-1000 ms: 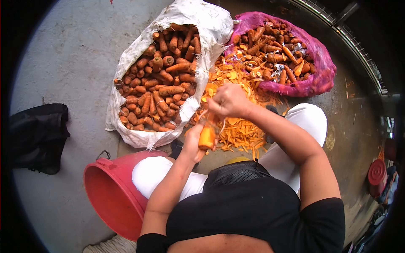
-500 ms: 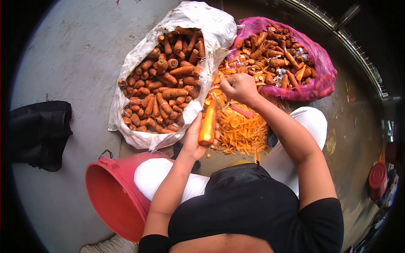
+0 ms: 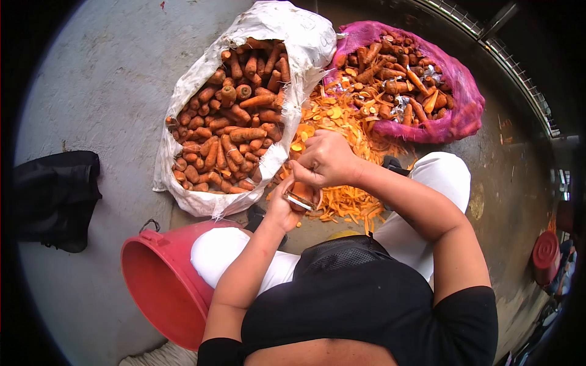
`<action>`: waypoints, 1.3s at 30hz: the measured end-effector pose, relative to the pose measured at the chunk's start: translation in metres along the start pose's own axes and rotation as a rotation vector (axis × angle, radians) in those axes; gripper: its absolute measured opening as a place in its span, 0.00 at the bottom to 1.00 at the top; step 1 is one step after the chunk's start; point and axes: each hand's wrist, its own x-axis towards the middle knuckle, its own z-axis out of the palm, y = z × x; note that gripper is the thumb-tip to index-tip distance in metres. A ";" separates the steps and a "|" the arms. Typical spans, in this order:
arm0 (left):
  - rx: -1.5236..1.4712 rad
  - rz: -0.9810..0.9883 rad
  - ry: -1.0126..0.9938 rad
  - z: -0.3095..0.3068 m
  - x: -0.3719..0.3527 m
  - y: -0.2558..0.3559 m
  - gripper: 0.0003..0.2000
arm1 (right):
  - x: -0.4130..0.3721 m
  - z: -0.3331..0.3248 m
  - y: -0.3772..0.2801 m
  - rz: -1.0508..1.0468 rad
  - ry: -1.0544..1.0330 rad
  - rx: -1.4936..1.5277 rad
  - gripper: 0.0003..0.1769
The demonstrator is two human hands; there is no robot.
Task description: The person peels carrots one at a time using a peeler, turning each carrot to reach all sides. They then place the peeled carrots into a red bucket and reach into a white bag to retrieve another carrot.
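- One piece of black cloth (image 3: 58, 201) lies crumpled on the grey floor (image 3: 116, 116) at the far left.
- Next comes a red bucket (image 3: 171, 235), tilted so that its wide mouth faces left, just beside the person's white-clad left knee (image 3: 213, 253).
- Ahead of the bucket, a white sack (image 3: 305, 33) lies with its mouth spread wide, showing a heap of unpeeled carrots (image 3: 226, 131).
- The left hand (image 3: 284, 204) is wrapped around a single carrot (image 3: 304, 190), grasping it in front of the person's body, near the lower right edge of the white sack.
- Across the near end of that carrot lies the metal blade of a peeler (image 3: 299, 201).
- The right hand (image 3: 329, 160) is clenched around the peeler, fingers curled in, close above the carrot; the hand hides the handle.
- Beneath and beyond the hands, orange peelings (image 3: 351, 204) cover the floor in a loose pile reaching up between the two sacks.
- Further right, a purple net sack (image 3: 469, 100) lies open, with more carrots (image 3: 397, 72) and some cut slices at its mouth.
- The white-clad right knee (image 3: 441, 183) is bent below that sack.
- At the far right stands a red bin (image 3: 545, 256), well apart from the person.
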 end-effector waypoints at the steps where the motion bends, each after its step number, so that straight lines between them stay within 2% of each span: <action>1: 0.018 0.004 0.030 0.005 -0.002 0.000 0.18 | 0.000 0.000 0.000 -0.009 -0.011 -0.001 0.19; 3: 0.052 0.013 0.091 0.014 -0.006 -0.001 0.18 | -0.001 0.001 0.002 0.017 -0.004 0.039 0.19; 6: 0.086 0.010 -0.149 0.004 -0.002 0.002 0.16 | -0.001 -0.001 0.002 0.034 -0.031 0.036 0.19; 9: 0.181 0.098 0.144 0.028 -0.019 -0.002 0.16 | -0.001 -0.002 0.017 0.126 0.014 -0.028 0.19; 11: 0.174 0.018 0.012 0.023 -0.024 -0.003 0.17 | -0.003 -0.006 0.038 0.188 0.068 -0.115 0.20; 12: 0.167 -0.020 -0.053 0.020 -0.026 -0.003 0.17 | -0.004 -0.006 0.044 0.130 0.142 -0.134 0.20; 14: 0.168 -0.034 -0.034 0.018 -0.026 -0.002 0.19 | -0.008 -0.005 0.055 0.217 0.126 -0.192 0.19; 16: 0.204 -0.031 -0.038 0.014 -0.025 0.000 0.20 | -0.013 -0.006 0.081 0.352 -0.039 -0.421 0.24; 17: 0.206 -0.024 -0.063 0.015 -0.026 0.003 0.20 | -0.018 -0.004 0.094 0.401 0.032 -0.570 0.24; 20: 0.172 -0.001 -0.116 0.019 -0.028 0.006 0.22 | -0.010 -0.009 0.088 0.706 0.117 -0.425 0.23; 21: 0.136 0.018 -0.113 0.018 -0.026 0.007 0.22 | -0.006 -0.010 0.082 0.741 0.111 -0.277 0.22; 24: 0.125 0.029 -0.001 0.008 -0.017 0.010 0.21 | 0.005 -0.009 0.052 0.645 -0.012 -0.092 0.21; 26: 0.118 0.003 0.112 0.001 -0.007 0.008 0.20 | 0.006 -0.004 0.035 0.360 0.035 -0.055 0.21; 27: 0.073 -0.011 0.090 -0.008 -0.002 0.008 0.18 | 0.006 -0.003 0.027 0.287 0.045 -0.021 0.20; 31: -0.006 0.022 0.236 0.002 0.001 0.004 0.16 | 0.008 -0.002 -0.002 0.088 0.065 0.031 0.18; 39: -0.043 -0.023 0.209 0.015 -0.006 0.001 0.17 | 0.004 -0.002 -0.005 0.034 0.005 -0.013 0.19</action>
